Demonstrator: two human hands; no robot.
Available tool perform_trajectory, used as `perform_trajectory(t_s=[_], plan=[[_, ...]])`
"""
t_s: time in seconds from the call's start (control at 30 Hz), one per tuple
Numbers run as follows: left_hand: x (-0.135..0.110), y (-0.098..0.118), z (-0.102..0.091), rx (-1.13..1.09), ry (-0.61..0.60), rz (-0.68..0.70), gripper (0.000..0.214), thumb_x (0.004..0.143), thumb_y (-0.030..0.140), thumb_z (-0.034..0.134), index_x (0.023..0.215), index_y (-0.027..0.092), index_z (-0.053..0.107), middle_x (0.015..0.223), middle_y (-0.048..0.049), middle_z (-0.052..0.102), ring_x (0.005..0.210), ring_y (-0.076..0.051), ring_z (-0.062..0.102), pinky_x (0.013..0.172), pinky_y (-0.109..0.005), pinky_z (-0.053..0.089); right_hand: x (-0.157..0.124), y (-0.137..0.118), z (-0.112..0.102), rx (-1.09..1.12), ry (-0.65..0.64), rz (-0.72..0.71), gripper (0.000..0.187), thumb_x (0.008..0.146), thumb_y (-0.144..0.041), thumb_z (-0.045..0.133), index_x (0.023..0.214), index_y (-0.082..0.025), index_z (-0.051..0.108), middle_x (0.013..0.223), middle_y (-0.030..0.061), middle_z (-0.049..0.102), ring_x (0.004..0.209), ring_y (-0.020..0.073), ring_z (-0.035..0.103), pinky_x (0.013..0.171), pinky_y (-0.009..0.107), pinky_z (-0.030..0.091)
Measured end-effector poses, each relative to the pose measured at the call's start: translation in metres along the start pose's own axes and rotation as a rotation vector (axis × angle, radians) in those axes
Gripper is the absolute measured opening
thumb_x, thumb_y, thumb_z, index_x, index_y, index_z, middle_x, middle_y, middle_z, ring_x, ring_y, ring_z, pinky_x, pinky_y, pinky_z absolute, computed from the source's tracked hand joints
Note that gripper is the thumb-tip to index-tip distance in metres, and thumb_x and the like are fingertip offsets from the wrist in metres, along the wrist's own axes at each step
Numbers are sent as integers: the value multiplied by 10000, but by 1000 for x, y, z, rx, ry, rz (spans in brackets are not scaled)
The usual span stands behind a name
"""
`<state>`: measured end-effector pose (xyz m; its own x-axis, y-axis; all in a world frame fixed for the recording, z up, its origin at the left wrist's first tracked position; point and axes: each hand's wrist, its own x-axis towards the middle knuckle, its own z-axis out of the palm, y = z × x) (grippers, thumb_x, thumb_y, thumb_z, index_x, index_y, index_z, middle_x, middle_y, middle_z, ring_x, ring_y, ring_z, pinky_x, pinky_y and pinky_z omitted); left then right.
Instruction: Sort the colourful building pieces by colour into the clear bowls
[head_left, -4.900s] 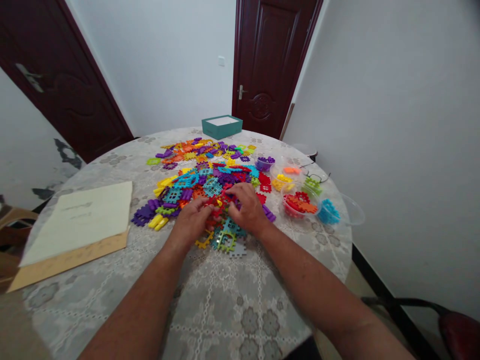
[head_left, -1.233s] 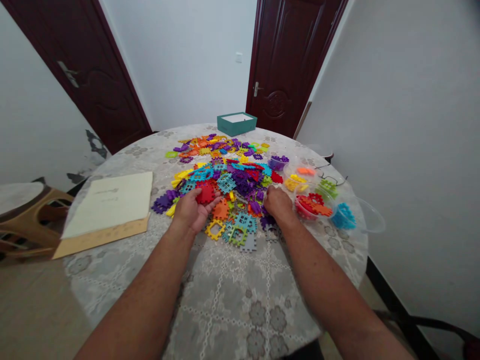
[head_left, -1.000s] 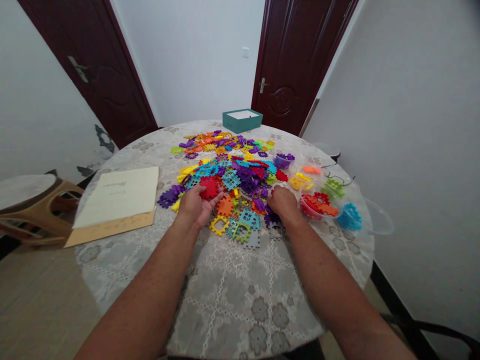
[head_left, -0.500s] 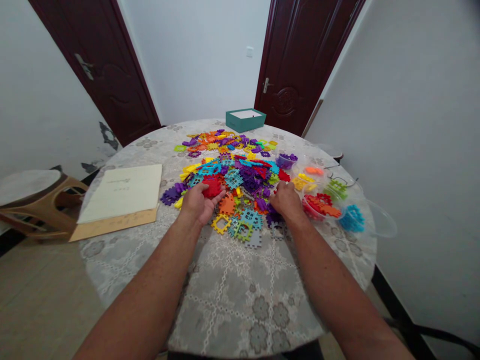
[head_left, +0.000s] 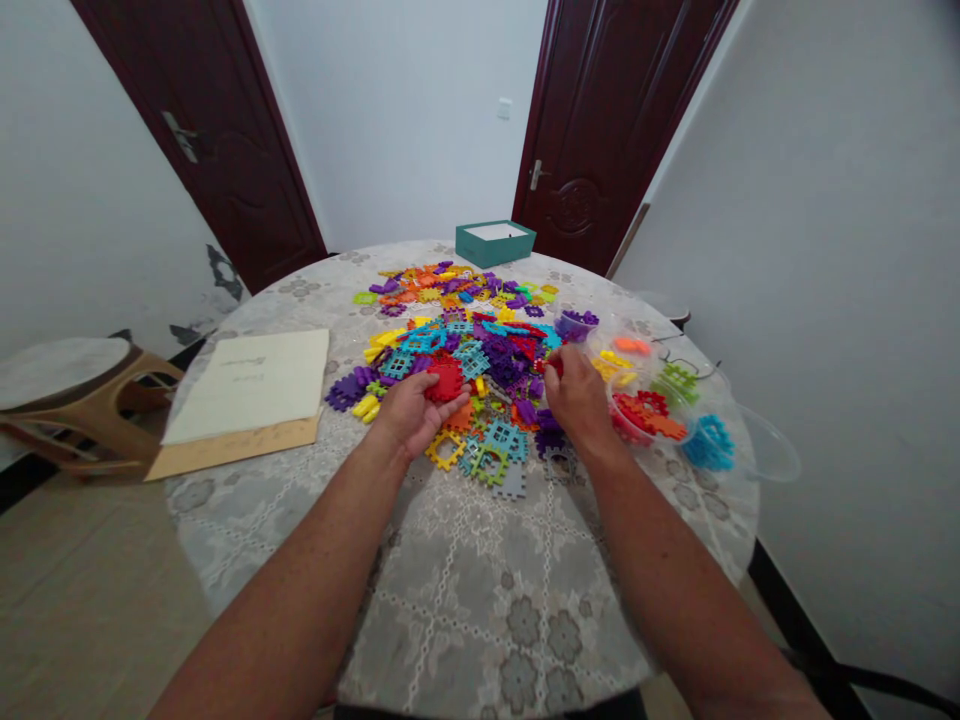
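Note:
My left hand (head_left: 416,415) is closed on a red interlocking building piece (head_left: 445,378), held palm up over the pile's near left side. My right hand (head_left: 579,398) has its fingers pinched at the pile's right side, on what looks like a small red building piece mostly hidden by the fingers. Between the hands lies a heap of purple pieces (head_left: 504,358), with blue pieces (head_left: 471,358) beside them. Nearer to me are a yellow square frame piece (head_left: 445,450), a green frame piece (head_left: 490,465) and a grey piece (head_left: 512,482).
Clear tubs stand on the right, one with red and orange pieces (head_left: 649,414), another with blue pieces (head_left: 709,442). A second pile (head_left: 450,284) lies farther back, before a green box (head_left: 495,245). Paper sheets (head_left: 251,385) lie left on the round table (head_left: 465,590). Glasses (head_left: 682,360) rest at right.
My right hand has moved slightly up from the pile, fingers still pinched. My left hand stays on the red piece, a little further right in view. The whole view has shifted slightly.

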<state>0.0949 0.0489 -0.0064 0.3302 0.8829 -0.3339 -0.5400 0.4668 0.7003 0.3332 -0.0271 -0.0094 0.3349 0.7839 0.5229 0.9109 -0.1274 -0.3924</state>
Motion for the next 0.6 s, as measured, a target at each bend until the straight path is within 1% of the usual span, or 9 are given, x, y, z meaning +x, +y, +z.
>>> perform_trajectory(t_s=[0.07, 0.13, 0.2, 0.3, 0.37, 0.47, 0.53, 0.6], plan=[[-2, -1, 2, -3, -41, -38, 199, 877, 113, 558, 1051, 130, 654, 1041, -175, 752, 969, -269, 762, 833, -434, 680, -5, -13, 2, 207, 112, -158, 83, 975, -185, 528, 1025, -212, 589, 1019, 87, 656, 974, 236, 631, 894, 360, 518], [-5, -3, 3, -2, -86, -68, 199, 880, 137, 565, 1057, 128, 656, 1066, -176, 752, 971, -263, 760, 823, -417, 678, -13, -28, 7, 354, 148, -294, 79, 975, -171, 536, 1013, -227, 575, 1045, 84, 638, 1002, 230, 619, 904, 361, 522], [-8, -6, 5, -7, -132, -93, 195, 855, 131, 577, 1030, 126, 664, 1061, -165, 757, 960, -246, 755, 830, -399, 672, -22, -41, 15, 423, 117, -386, 96, 972, -148, 542, 1006, -233, 572, 1063, 89, 625, 1031, 232, 609, 915, 366, 525], [-11, -11, 7, 2, -215, -109, 178, 791, 105, 598, 948, 125, 681, 988, -123, 763, 893, -206, 737, 811, -351, 658, -33, -53, 27, 425, 8, -472, 100, 980, -137, 549, 987, -232, 575, 1046, 86, 607, 1022, 233, 602, 903, 362, 531], [-12, -14, 8, 17, -241, -85, 160, 740, 85, 618, 881, 135, 675, 904, -81, 750, 819, -174, 713, 755, -303, 640, -38, -57, 33, 406, -58, -497, 92, 992, -146, 552, 971, -230, 582, 1048, 84, 598, 1013, 229, 602, 890, 353, 536], [-13, -16, 8, 34, -253, -10, 168, 670, 40, 659, 781, 158, 614, 774, -12, 689, 711, -133, 660, 654, -241, 594, -40, -59, 37, 414, -112, -523, 80, 1009, -163, 557, 984, -222, 605, 1086, 90, 598, 1025, 225, 603, 898, 350, 541], [-14, -17, 8, 63, -274, 19, 206, 657, 28, 690, 761, 168, 580, 745, 10, 662, 678, -124, 636, 618, -233, 576, -40, -59, 37, 446, -131, -562, 94, 1018, -164, 546, 1000, -217, 622, 1085, 89, 607, 1028, 223, 602, 911, 357, 543], [-14, -16, 8, 98, -291, 32, 215, 668, 42, 710, 782, 171, 580, 766, 7, 670, 671, -126, 633, 591, -231, 565, -40, -59, 36, 486, -134, -598, 112, 1024, -165, 535, 1022, -214, 636, 1095, 89, 614, 1042, 220, 603, 928, 364, 545]])
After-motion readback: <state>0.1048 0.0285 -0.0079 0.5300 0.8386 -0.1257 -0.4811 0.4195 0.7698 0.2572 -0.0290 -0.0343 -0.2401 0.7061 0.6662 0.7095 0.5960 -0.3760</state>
